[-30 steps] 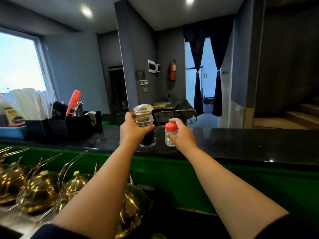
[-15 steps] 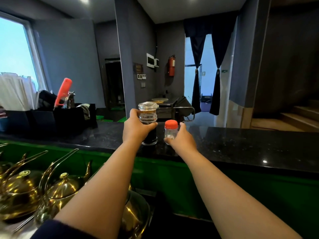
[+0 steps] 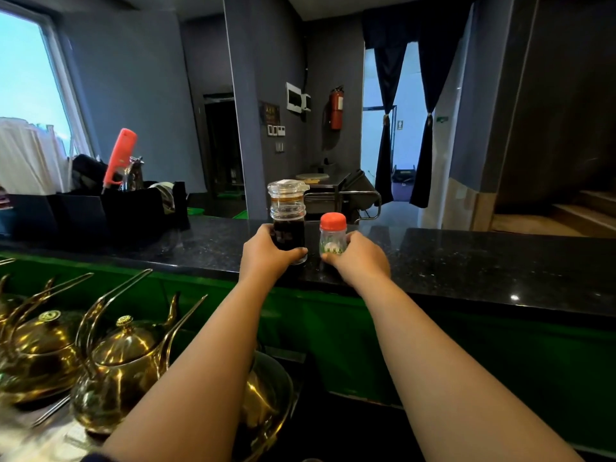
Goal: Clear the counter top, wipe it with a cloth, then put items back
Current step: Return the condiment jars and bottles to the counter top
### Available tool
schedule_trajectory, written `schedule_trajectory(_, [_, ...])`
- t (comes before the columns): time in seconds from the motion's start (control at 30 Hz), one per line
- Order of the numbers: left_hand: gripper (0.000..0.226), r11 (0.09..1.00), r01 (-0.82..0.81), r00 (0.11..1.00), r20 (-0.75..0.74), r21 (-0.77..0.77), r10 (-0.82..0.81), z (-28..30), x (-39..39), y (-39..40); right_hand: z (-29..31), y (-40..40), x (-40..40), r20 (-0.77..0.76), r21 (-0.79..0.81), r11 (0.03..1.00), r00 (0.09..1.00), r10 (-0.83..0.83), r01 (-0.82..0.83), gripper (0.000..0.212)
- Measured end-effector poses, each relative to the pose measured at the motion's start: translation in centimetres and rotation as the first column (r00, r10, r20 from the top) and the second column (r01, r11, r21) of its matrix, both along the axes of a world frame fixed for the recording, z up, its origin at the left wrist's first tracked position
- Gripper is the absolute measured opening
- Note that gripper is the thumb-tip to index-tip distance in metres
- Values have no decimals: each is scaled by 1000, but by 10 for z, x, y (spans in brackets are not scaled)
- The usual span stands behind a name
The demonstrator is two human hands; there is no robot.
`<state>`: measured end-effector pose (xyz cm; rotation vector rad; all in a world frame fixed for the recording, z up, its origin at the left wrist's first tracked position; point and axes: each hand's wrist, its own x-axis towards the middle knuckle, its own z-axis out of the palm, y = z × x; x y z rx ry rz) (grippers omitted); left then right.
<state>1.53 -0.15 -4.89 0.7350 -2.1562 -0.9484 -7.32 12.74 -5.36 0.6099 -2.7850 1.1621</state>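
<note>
A clear sauce bottle (image 3: 288, 218) with dark liquid and a clear lid stands on the black speckled counter top (image 3: 466, 261). My left hand (image 3: 266, 255) grips its lower body, thumb across the base. Right beside it stands a small clear shaker (image 3: 332, 235) with an orange-red cap and a green label. My right hand (image 3: 358, 258) wraps round it from the right. Both containers rest upright near the counter's front edge, a small gap between them.
Black organiser bins (image 3: 100, 208) with an orange-handled tool (image 3: 119, 158), a metal pot and white napkins (image 3: 30, 155) stand at the counter's left end. Several brass teapots (image 3: 123, 358) sit on a lower shelf at bottom left. A green panel (image 3: 466, 345) fronts the counter.
Both hands have lowered the bottle and the shaker from mid-air onto the counter top. My grips have slid down toward their bases.
</note>
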Motion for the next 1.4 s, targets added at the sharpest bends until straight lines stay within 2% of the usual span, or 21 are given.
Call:
schedule_trajectory(0.27, [74, 998, -65, 993, 101, -8, 65, 6, -17, -14, 4, -7, -2, 7, 15, 1000, 1000, -14, 13, 53])
schedule_trajectory(0.43, [78, 997, -70, 989, 128, -13, 71, 5, -1, -5, 8, 0, 8, 14, 24, 1000, 1000, -14, 14, 52])
schedule_trajectory(0.6, [59, 993, -13, 997, 72, -118, 22, -6, 45, 27, 4, 33, 45, -46, 104, 994, 999, -20, 24, 59])
schedule_trajectory(0.73, [44, 983, 29, 996, -75, -183, -44, -25, 88, 72, -37, 84, 94, -157, -41, 984, 974, 163, -171, 58])
schedule_trajectory(0.8, [31, 967, 40, 992, -109, -252, -70, -45, 112, 96, -69, 110, 120, -143, -131, 951, 955, 260, -279, 54])
schedule_trajectory(0.9, [19, 944, 45, 987, -132, -327, -92, -88, 150, 132, -125, 144, 145, -67, -180, 914, 932, 358, -364, 52])
schedule_trajectory(1.03, [18, 974, 37, 998, -40, -222, -47, -160, 195, 168, -188, 172, 168, 157, -147, 918, 908, 389, -368, 70])
schedule_trajectory(1.17, [33, 994, 41, 979, 201, -97, -21, -217, 226, 184, -225, 177, 181, 330, -159, 924, 863, 382, -348, 90])
schedule_trajectory(1.3, [68, 997, 72, 928, 364, 28, -77, -246, 235, 193, -250, 172, 186, 364, -150, 947, 875, 320, -284, 77])
schedule_trajectory(1.4, [74, 994, 53, 917, 388, 94, -86, -256, 236, 196, -262, 169, 188, 354, -166, 951, 884, 306, -262, 64])
